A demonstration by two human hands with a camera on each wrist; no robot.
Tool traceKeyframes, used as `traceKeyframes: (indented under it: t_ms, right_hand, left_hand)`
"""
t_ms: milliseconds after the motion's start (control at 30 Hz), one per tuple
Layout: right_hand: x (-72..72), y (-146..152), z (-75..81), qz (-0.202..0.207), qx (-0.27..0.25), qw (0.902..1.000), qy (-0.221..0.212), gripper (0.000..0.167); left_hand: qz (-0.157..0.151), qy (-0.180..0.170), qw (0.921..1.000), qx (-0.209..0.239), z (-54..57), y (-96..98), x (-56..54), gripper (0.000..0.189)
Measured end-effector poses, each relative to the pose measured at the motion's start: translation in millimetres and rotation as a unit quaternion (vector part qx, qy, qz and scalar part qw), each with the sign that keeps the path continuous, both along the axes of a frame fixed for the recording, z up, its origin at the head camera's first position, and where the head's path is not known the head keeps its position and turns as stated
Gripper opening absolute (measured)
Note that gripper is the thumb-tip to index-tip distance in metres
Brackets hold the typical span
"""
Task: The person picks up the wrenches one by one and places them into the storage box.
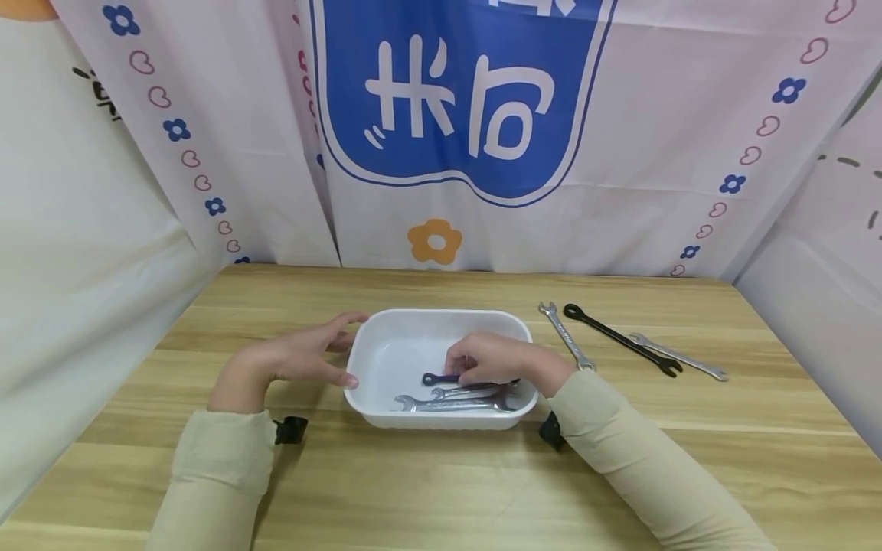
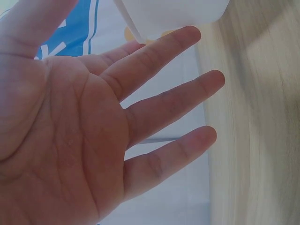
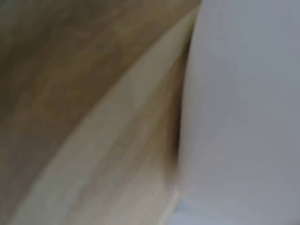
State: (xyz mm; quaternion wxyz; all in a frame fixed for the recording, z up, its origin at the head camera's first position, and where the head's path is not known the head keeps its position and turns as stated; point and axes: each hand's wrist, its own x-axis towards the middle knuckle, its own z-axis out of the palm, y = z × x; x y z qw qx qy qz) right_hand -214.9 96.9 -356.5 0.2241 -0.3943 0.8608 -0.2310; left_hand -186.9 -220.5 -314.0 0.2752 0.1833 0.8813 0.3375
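A white plastic bin [image 1: 448, 420] holds several wrenches. My right hand [image 1: 491, 357] reaches into it over the right rim, fingers bent down, and pinches a black wrench [image 1: 431, 379]. Two silver wrenches lie just in front of that one: a smaller wrench [image 1: 455, 394] and a larger wrench [image 1: 434, 406] along the near wall. At the bin's left end, my left hand [image 1: 303, 353] has its thumb and forefinger spread along the rim. The left wrist view shows the palm [image 2: 65, 140] bare and the fingers extended, with the bin's wall [image 2: 173, 11] above them.
Right of the bin on the wooden table [image 1: 441, 490] lie a silver wrench [image 1: 566, 337], a long black wrench [image 1: 620, 338] and another silver wrench [image 1: 682, 357] touching or crossing it. A printed cloth [image 1: 448, 207] hangs behind the table. The right wrist view shows the bin's outer wall [image 3: 243, 112] close up.
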Motion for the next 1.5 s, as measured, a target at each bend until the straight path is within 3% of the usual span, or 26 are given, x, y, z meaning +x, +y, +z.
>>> traceKeyframes:
  t_ms: [933,1233,1500]
  right_hand:
    - [1.7,0.4,0.3,-0.004,0.000,0.9990,0.046,0.009]
    - [4.7,13.0,13.7,0.000,-0.013,0.9961,0.087,0.012]
    - [19.8,39.5,26.4,-0.016,-0.071,0.9897,0.123,0.012]
  left_hand:
    - [0.002,-0.011,0.9999,0.010,-1.1,0.2,0.5,0.105]
    - [-0.006,-0.005,0.9998,0.016,-1.6,-0.6,-0.4,0.103]
    - [-0.006,-0.002,0.9999,0.010,-2.0,0.2,-1.1,0.103]
